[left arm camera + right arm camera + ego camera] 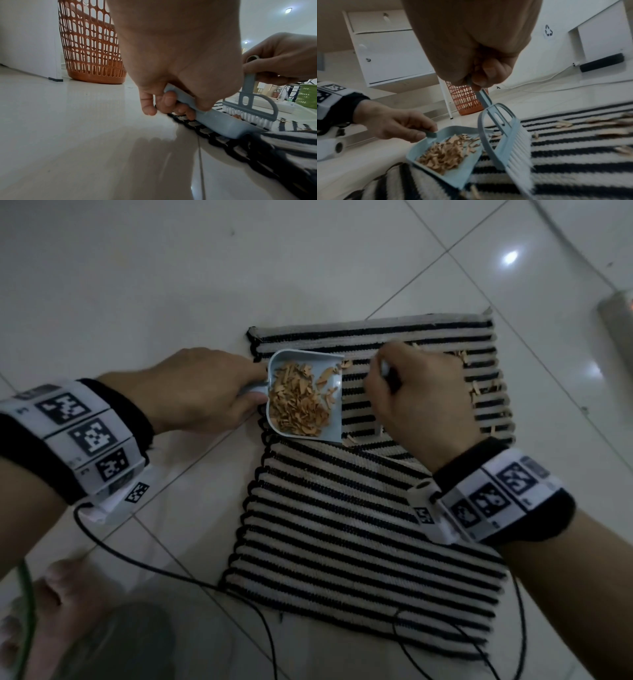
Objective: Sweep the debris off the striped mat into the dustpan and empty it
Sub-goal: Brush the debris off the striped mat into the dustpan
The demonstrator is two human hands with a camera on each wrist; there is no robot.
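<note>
A: Where does the loose debris [481, 386] lie from the brush [510, 143]?

B: On the side away from the dustpan [305, 395]. In the head view the pan sits at the mat's [359, 525] left edge with its open lip facing right, the right hand [423, 402] is just right of that lip, and the remaining chips are scattered further right, past the hand, toward the mat's far right side.

A: So the stroke runs which way?

B: My reading: right to left, along the stripes toward the lip. The brush head lies across that line, roughly parallel to the lip, so it can drag chips straight in.

A: Grips?

B: The right hand's fingers are curled tight round the brush handle, bristles down at the mat just beside the lip. The left hand [202, 390] has thumb and fingers wrapped on the pan's short handle, pressing the pan flat on the mat.

A: How full is the pan?

B: A good heap of tan chips already lies in it; a few sit right at the lip, 1 or 2 below its near corner.

A: Which hand is nearer the leftovers?

B: The right, clearly. It likely has to reach further right before pulling back.

A: And emptying?

B: Not yet. An orange basket [91, 44] stands on the floor [154, 268] beyond the left hand.
</note>
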